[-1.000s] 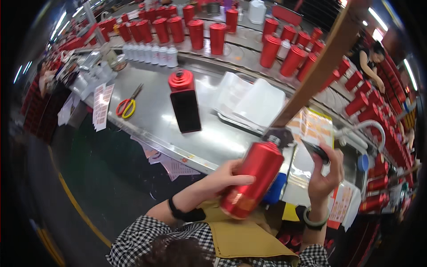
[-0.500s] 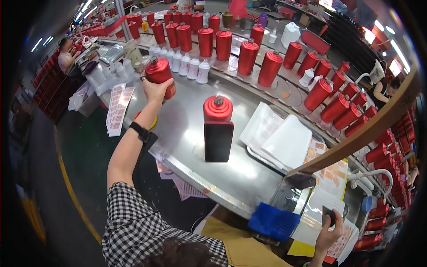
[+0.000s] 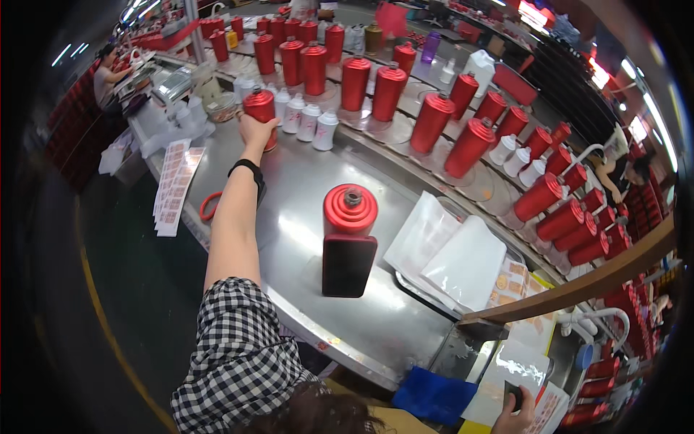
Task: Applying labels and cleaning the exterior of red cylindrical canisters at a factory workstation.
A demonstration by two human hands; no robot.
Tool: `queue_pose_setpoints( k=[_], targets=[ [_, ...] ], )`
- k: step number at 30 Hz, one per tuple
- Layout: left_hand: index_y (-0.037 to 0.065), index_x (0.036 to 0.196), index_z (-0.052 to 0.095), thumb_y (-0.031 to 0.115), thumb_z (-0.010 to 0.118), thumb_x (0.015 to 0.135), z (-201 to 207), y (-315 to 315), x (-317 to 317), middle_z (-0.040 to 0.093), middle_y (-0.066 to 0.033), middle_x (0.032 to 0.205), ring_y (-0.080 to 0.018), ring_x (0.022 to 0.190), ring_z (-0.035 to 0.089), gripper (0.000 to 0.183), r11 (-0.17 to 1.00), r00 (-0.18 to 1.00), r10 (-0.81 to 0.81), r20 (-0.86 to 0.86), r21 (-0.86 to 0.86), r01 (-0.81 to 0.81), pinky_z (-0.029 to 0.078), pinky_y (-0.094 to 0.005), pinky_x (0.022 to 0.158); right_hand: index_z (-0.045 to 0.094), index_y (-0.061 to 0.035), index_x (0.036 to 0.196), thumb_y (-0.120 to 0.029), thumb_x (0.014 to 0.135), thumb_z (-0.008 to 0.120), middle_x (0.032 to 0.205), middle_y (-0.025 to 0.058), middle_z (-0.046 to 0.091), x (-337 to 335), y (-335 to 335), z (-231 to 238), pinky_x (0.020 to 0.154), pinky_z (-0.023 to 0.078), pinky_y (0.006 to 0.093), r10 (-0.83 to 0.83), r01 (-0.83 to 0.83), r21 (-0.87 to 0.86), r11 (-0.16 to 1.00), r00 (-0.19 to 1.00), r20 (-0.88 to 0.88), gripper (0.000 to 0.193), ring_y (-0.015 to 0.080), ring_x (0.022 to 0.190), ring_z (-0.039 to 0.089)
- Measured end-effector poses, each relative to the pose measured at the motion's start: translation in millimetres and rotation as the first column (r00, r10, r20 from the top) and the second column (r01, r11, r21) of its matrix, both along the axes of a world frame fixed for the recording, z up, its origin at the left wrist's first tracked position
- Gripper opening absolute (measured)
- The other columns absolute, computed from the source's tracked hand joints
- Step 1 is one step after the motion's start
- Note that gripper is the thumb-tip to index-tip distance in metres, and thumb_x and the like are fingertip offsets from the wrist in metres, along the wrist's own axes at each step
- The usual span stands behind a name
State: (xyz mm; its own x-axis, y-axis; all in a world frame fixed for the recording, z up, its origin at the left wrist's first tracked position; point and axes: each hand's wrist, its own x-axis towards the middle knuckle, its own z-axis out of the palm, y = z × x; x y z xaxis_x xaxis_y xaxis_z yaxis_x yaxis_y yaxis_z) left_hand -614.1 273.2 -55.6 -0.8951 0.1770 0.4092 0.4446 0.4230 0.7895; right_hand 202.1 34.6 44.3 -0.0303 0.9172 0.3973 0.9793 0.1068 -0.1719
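Observation:
My left hand (image 3: 254,134) is closed round a red bottle (image 3: 259,105) at the far left of the metal table, beside a row of small white bottles (image 3: 309,121). Mid-table, another red bottle (image 3: 350,206) stands upright. A dark phone (image 3: 348,266) leans against its near side. My right hand (image 3: 517,415), low at the right, pinches a small dark flat piece (image 3: 512,395) over papers and a sheet of labels (image 3: 547,410). Part of that hand is cut off by the lower edge.
Several red bottles (image 3: 434,123) line the conveyor behind the table. White sheets (image 3: 463,253) lie on a tray at right, near a wooden bar (image 3: 578,286). A blue cloth (image 3: 434,394) lies at the front edge. Label strips (image 3: 177,188) overhang the left edge.
My left arm has reached farther out with the red bottle, close to the white bottles. The conveyor's bottles have shifted right. My right hand sits lower in view, still holding the dark piece.

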Motion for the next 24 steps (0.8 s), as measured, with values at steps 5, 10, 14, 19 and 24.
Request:
queue_pose_setpoints(
  k=[5,10,14,19,24],
  targets=[
    [-0.005,0.129,0.056,0.037,0.093,0.064,-0.4,-56.5,39.0,0.065,-0.0274,0.129,-0.0451,0.120,0.064,0.085,0.931,0.971,-0.233,-0.049,-0.300,0.208,0.052,-0.0488,0.103,0.076,0.0024,0.116,-0.013,0.096,0.076,0.107,0.0182,0.077,-6.3,12.1,-5.0,0.085,0.057,0.0394,0.079,-0.079,-0.020,0.997,0.996,-0.038,0.025,0.0311,0.097,0.073],
    [0.005,0.142,0.057,0.036,0.083,0.074,11.5,-191.1,95.2,0.059,-0.0182,0.144,-0.0395,0.132,0.057,0.079,0.518,0.960,-0.226,0.165,-0.814,0.261,0.043,-0.0518,0.112,0.076,0.0023,0.115,-0.009,0.094,0.078,0.106,0.0173,0.077,0.0,19.5,-20.1,0.081,0.058,0.0363,0.138,-0.140,-0.013,0.990,0.987,-0.080,0.024,0.0285,0.092,0.074],
    [0.005,0.134,0.066,0.036,0.082,0.084,-35.9,-252.7,80.8,0.056,-0.0147,0.150,-0.0386,0.130,0.057,0.061,0.662,0.894,-0.442,-0.073,-0.700,0.269,0.043,-0.0542,0.111,0.076,0.0019,0.115,-0.010,0.095,0.078,0.106,0.0164,0.077,-4.7,22.1,-19.1,0.078,0.058,0.0354,0.125,-0.131,-0.047,0.990,0.986,-0.113,0.024,0.0274,0.091,0.073],
    [0.005,0.121,0.075,0.038,0.078,0.090,-41.1,-239.6,98.3,0.062,-0.0142,0.142,-0.0366,0.125,0.058,0.045,0.702,0.896,-0.381,-0.227,-0.701,0.121,0.046,-0.0543,0.103,0.076,0.0018,0.115,-0.011,0.095,0.078,0.107,0.0167,0.077,5.4,15.8,-25.1,0.078,0.057,0.0355,0.069,-0.075,-0.049,0.996,0.991,-0.116,0.024,0.0276,0.092,0.073],
    [0.006,0.120,0.074,0.039,0.075,0.093,-53.7,-200.9,54.2,0.063,-0.0158,0.136,-0.0399,0.124,0.058,0.043,0.657,0.943,-0.185,-0.278,-0.748,-0.092,0.047,-0.0534,0.100,0.077,0.0010,0.114,-0.011,0.096,0.076,0.104,0.0174,0.077,9.5,6.8,-20.7,0.080,0.057,0.0389,0.132,-0.127,0.051,0.991,0.985,-0.112,0.022,0.0317,0.090,0.073]
  ],
)
